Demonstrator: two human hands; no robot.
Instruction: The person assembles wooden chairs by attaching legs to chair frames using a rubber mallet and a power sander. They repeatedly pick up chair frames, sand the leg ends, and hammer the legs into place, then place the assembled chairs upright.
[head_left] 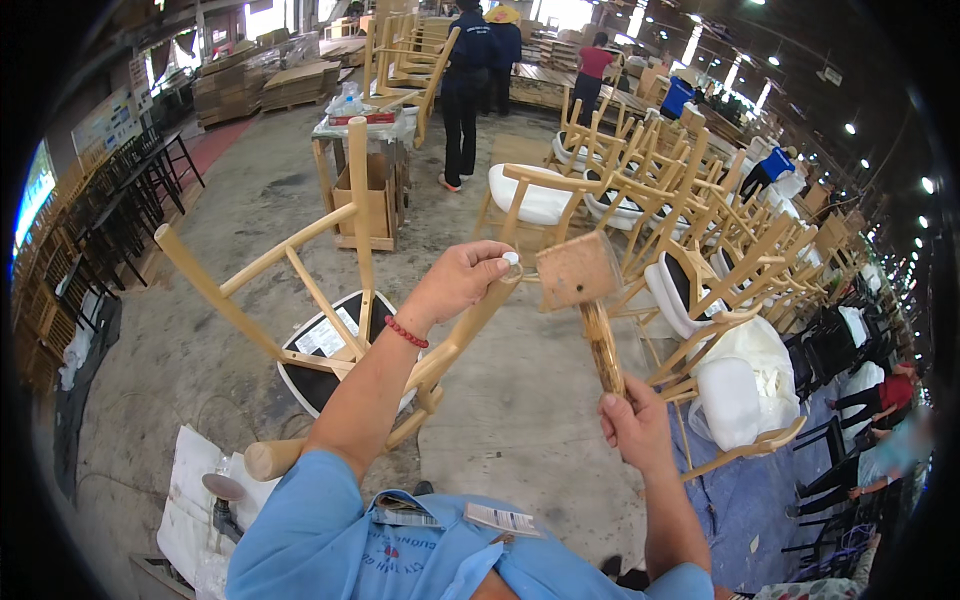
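Chair leg (470, 325), pale wood and part of an upturned chair (300, 300), is gripped near its free end by the left hand (462, 282), the fingers wrapped around it and a small white glide (511, 259) pinched against the leg's tip by the thumb. A wooden mallet (580, 272) is held by the right hand (632, 425), which is clenched around the lower end of the handle, so that the blocky head is raised level with the leg's tip and just beside the glide, close to it though contact cannot be made out.

The step in hand is judged to be the seating of the glide into the end of the leg. A short, square blow is called for next, with the thumb drawn clear of the mallet face and the leg kept steady.

Room is limited on the right, where a dense row of stacked pale chairs (690, 230) with white seat pads is crowded near the mallet head, and a chair wrapped in white padding (740, 390) is set close by the right forearm. Open concrete floor (520, 400) is left ahead and below, between the upturned chair and that row. On the left, the chair's dark seat underside (315, 385) and curved back rail (250, 270) are spread outward. Farther back, a small wooden table (365, 180) and people standing (465, 90) are seen well apart.
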